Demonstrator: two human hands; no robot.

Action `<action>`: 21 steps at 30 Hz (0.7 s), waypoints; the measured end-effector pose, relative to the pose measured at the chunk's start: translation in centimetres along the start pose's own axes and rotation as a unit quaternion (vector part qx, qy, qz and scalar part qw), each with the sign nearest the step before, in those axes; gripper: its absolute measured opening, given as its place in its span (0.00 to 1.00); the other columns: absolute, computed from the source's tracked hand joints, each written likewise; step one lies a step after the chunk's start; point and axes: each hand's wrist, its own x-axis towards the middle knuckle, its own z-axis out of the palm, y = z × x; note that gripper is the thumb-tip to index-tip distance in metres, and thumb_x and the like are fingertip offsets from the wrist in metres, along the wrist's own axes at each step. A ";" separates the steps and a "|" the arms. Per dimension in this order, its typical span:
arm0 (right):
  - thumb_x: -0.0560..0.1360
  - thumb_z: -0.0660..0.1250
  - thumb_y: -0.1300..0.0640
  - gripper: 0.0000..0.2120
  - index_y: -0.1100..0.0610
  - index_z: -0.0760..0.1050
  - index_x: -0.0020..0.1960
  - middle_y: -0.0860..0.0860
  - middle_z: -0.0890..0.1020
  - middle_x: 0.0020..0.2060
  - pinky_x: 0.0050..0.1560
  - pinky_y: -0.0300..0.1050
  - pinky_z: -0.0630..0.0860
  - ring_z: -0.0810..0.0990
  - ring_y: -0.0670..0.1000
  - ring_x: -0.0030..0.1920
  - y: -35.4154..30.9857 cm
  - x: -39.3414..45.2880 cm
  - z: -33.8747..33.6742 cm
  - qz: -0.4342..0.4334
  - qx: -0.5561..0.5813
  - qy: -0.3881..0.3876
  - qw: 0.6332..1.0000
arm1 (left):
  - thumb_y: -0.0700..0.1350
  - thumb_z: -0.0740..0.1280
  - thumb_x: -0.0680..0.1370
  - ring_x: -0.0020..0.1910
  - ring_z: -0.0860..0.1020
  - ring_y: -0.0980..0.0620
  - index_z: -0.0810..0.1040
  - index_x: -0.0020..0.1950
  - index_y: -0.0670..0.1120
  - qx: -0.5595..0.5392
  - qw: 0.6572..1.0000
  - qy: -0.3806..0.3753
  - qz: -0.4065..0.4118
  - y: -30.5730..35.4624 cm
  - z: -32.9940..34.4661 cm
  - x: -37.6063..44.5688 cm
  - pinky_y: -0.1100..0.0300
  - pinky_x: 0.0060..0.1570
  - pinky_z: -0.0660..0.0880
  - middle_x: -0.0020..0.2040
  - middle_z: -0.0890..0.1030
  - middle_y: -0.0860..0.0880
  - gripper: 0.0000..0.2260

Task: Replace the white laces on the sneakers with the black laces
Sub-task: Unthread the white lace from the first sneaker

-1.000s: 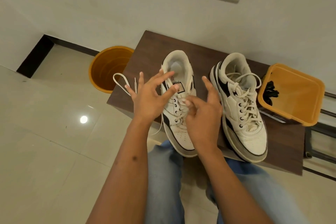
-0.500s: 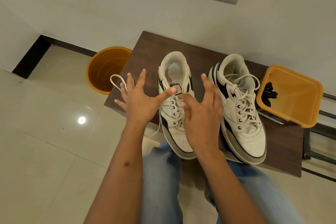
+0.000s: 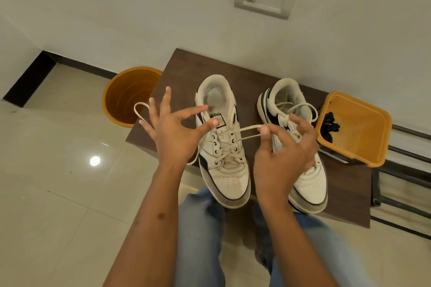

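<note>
Your right hand (image 3: pixel 283 149) pinches a loop of white lace (image 3: pixel 247 131) drawn from the left sneaker (image 3: pixel 224 147); your left hand (image 3: pixel 173 130), fingers spread, seems to have the lace's other end looped behind it. Right sneaker (image 3: pixel 303 147): laced, on the brown table (image 3: pixel 251 70). Black laces (image 3: pixel 330 123): in the orange tub (image 3: pixel 359 128), far right.

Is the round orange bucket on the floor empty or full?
Empty, as far as shows: the orange bucket has only bare inside wall and bottom in view; the table hides its right edge.
</note>
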 end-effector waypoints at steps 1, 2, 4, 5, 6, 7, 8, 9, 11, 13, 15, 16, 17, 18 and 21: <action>0.75 0.71 0.54 0.04 0.48 0.80 0.49 0.47 0.70 0.66 0.66 0.58 0.60 0.66 0.52 0.68 -0.1 0.1 0.0 -0.009 -0.010 -0.003 1.000 | 0.68 0.71 0.63 0.79 0.44 0.50 0.76 0.48 0.70 -0.005 1.000 -0.003 -0.003 0.0 0.0 -0.1 0.37 0.73 0.36 0.79 0.56 0.56 0.15; 0.76 0.70 0.54 0.05 0.48 0.80 0.52 0.49 0.69 0.67 0.66 0.58 0.60 0.65 0.53 0.69 -0.3 0.1 0.2 -0.037 -0.020 -0.014 0.999 | 0.68 0.72 0.64 0.79 0.44 0.50 0.77 0.49 0.69 -0.008 1.000 -0.005 -0.007 0.1 0.1 -0.2 0.38 0.72 0.35 0.79 0.56 0.56 0.16; 0.76 0.69 0.54 0.06 0.47 0.80 0.53 0.50 0.68 0.69 0.68 0.58 0.60 0.64 0.54 0.70 -0.6 0.0 0.8 -0.113 -0.056 -0.062 0.990 | 0.66 0.72 0.65 0.79 0.44 0.50 0.79 0.52 0.68 -0.012 1.000 -0.010 -0.011 0.3 0.1 -0.4 0.39 0.72 0.35 0.79 0.57 0.55 0.17; 0.76 0.70 0.55 0.06 0.47 0.80 0.52 0.50 0.68 0.69 0.69 0.59 0.59 0.62 0.54 0.71 -0.6 -0.1 1.1 -0.139 -0.084 -0.097 0.982 | 0.66 0.73 0.66 0.79 0.44 0.50 0.79 0.53 0.68 -0.014 1.000 -0.013 -0.012 0.4 0.2 -0.5 0.38 0.72 0.35 0.79 0.57 0.55 0.17; 0.74 0.71 0.56 0.07 0.46 0.81 0.51 0.50 0.68 0.70 0.70 0.60 0.58 0.61 0.55 0.72 -0.5 -0.3 1.6 -0.148 -0.113 -0.135 0.973 | 0.65 0.73 0.66 0.79 0.44 0.49 0.79 0.54 0.67 -0.015 1.000 -0.017 -0.014 0.6 0.2 -0.5 0.38 0.72 0.36 0.79 0.57 0.55 0.17; 0.74 0.71 0.58 0.10 0.45 0.81 0.51 0.50 0.67 0.71 0.70 0.61 0.58 0.60 0.56 0.72 -0.4 -0.7 1.9 -0.142 -0.134 -0.167 0.966 | 0.65 0.73 0.67 0.79 0.45 0.49 0.79 0.55 0.67 -0.015 1.000 -0.021 -0.017 0.7 0.2 -0.6 0.38 0.72 0.36 0.79 0.58 0.55 0.17; 0.73 0.71 0.59 0.13 0.44 0.81 0.53 0.50 0.66 0.72 0.70 0.62 0.58 0.59 0.57 0.72 -0.4 -1.0 2.2 -0.134 -0.148 -0.188 0.962 | 0.64 0.73 0.68 0.79 0.45 0.49 0.80 0.55 0.66 -0.016 0.999 -0.023 -0.017 0.8 0.2 -0.6 0.38 0.72 0.36 0.79 0.58 0.54 0.17; 0.72 0.72 0.60 0.15 0.43 0.81 0.55 0.51 0.65 0.73 0.70 0.63 0.58 0.59 0.58 0.72 -0.3 -1.2 2.4 -0.135 -0.158 -0.199 0.958 | 0.63 0.73 0.68 0.79 0.45 0.49 0.80 0.56 0.66 -0.018 0.999 -0.025 -0.015 0.9 0.3 -0.6 0.38 0.72 0.36 0.79 0.58 0.54 0.17; 0.71 0.73 0.60 0.20 0.41 0.79 0.59 0.53 0.64 0.74 0.69 0.65 0.59 0.60 0.60 0.72 -0.2 -1.4 2.5 -0.160 -0.184 -0.208 0.947 | 0.62 0.74 0.69 0.79 0.45 0.49 0.80 0.56 0.64 -0.023 0.999 -0.026 -0.014 0.9 0.2 -0.6 0.39 0.72 0.36 0.79 0.58 0.55 0.17; 0.72 0.73 0.59 0.21 0.40 0.78 0.60 0.53 0.62 0.75 0.69 0.66 0.58 0.59 0.62 0.72 0.1 -1.1 2.6 -0.170 -0.203 -0.216 0.940 | 0.62 0.74 0.69 0.79 0.45 0.49 0.80 0.56 0.64 -0.028 0.999 -0.029 -0.015 0.9 0.2 -0.6 0.38 0.72 0.36 0.79 0.58 0.54 0.17; 0.72 0.73 0.57 0.19 0.39 0.78 0.60 0.53 0.61 0.76 0.69 0.66 0.56 0.57 0.63 0.73 0.4 -1.0 2.8 -0.176 -0.215 -0.229 0.933 | 0.62 0.73 0.69 0.79 0.45 0.49 0.80 0.57 0.65 -0.033 0.999 -0.039 -0.017 1.0 0.1 -0.7 0.38 0.72 0.36 0.79 0.58 0.54 0.17; 0.72 0.73 0.56 0.17 0.40 0.79 0.58 0.54 0.62 0.76 0.70 0.67 0.55 0.57 0.64 0.74 0.6 -1.2 2.9 -0.185 -0.219 -0.235 0.929 | 0.62 0.73 0.69 0.79 0.45 0.49 0.79 0.57 0.65 -0.037 0.998 -0.044 -0.016 1.0 0.0 -0.7 0.38 0.72 0.36 0.79 0.58 0.54 0.17; 0.72 0.73 0.56 0.15 0.42 0.80 0.57 0.54 0.63 0.75 0.70 0.67 0.54 0.57 0.65 0.74 0.7 -1.4 3.1 -0.197 -0.226 -0.239 0.924 | 0.61 0.73 0.69 0.79 0.44 0.49 0.79 0.57 0.66 -0.040 0.998 -0.048 -0.014 1.0 -0.1 -0.7 0.39 0.73 0.36 0.79 0.58 0.54 0.17; 0.72 0.73 0.56 0.14 0.44 0.80 0.55 0.54 0.65 0.74 0.70 0.66 0.54 0.57 0.65 0.73 0.9 -1.5 3.3 -0.210 -0.235 -0.234 0.920 | 0.61 0.73 0.69 0.79 0.44 0.49 0.78 0.56 0.67 -0.042 0.998 -0.051 -0.012 1.0 -0.1 -0.7 0.39 0.72 0.36 0.79 0.59 0.54 0.16; 0.71 0.74 0.57 0.10 0.47 0.81 0.50 0.54 0.70 0.69 0.69 0.64 0.54 0.61 0.63 0.71 1.1 -1.7 3.7 -0.235 -0.227 -0.210 0.921 | 0.63 0.73 0.69 0.79 0.45 0.49 0.77 0.55 0.69 -0.024 0.999 -0.042 -0.001 0.7 0.0 -0.7 0.38 0.72 0.36 0.78 0.61 0.56 0.16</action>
